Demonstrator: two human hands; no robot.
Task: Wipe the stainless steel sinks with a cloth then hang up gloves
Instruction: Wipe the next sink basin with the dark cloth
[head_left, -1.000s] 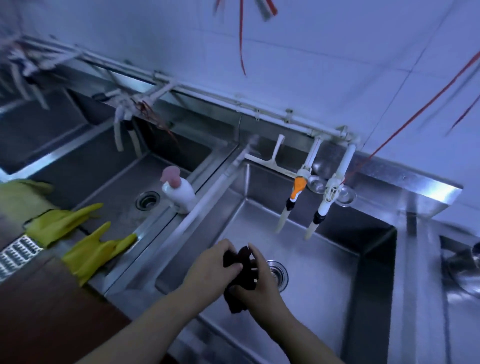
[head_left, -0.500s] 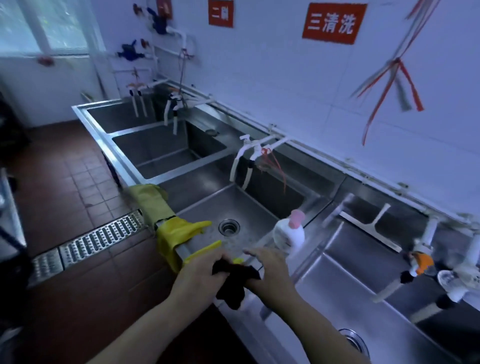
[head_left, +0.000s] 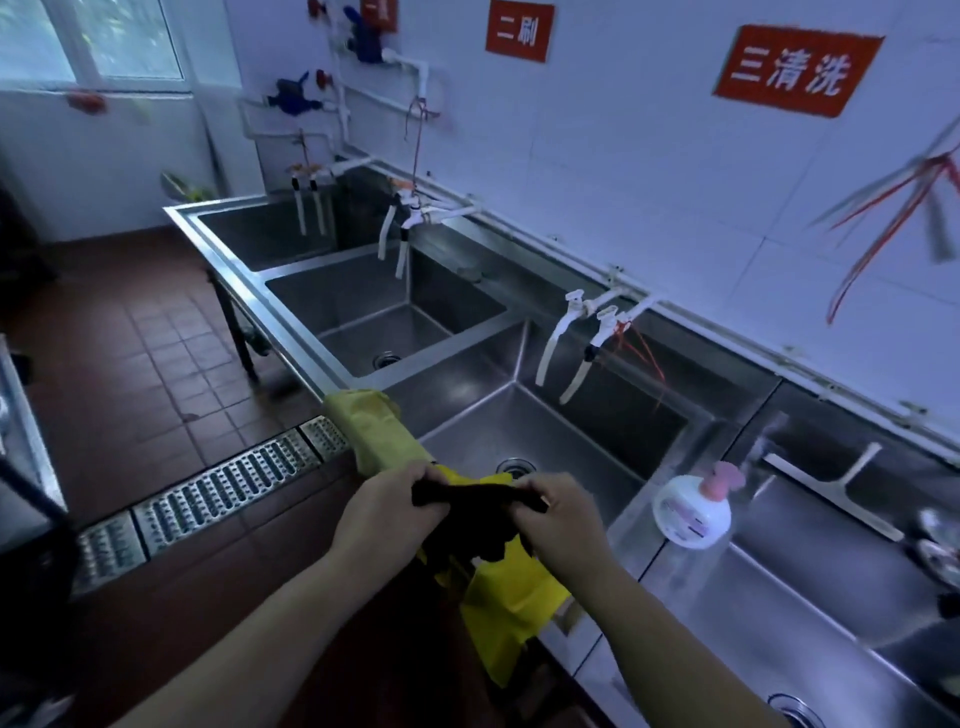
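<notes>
Gripping dark cloth (head_left: 470, 512) with both hands: left hand (head_left: 384, 512), right hand (head_left: 563, 517), fingers clamped on it, above yellow gloves (head_left: 511, 587) draped over sink rim (head_left: 631, 525). Soap bottle (head_left: 693, 512) beside, label unreadable. Far wall signs: "三清洗" (head_left: 795, 70), "二刷" (head_left: 518, 31).

A white tiled wall (head_left: 597, 171) runs along the back, carrying red signs with white characters (head_left: 797, 70) and white pipework (head_left: 379, 98) with blue valves. Loose red strings (head_left: 883, 208) hang on its right part. At the upper left corner a window (head_left: 104, 39) lets in pale daylight, and the whole room has a bluish cast. The floor is of dark red-brown tiles (head_left: 130, 338), crossed near the lower left by a perforated metal drain grate (head_left: 223, 486). A dark, blurred object fills the left edge.
</notes>
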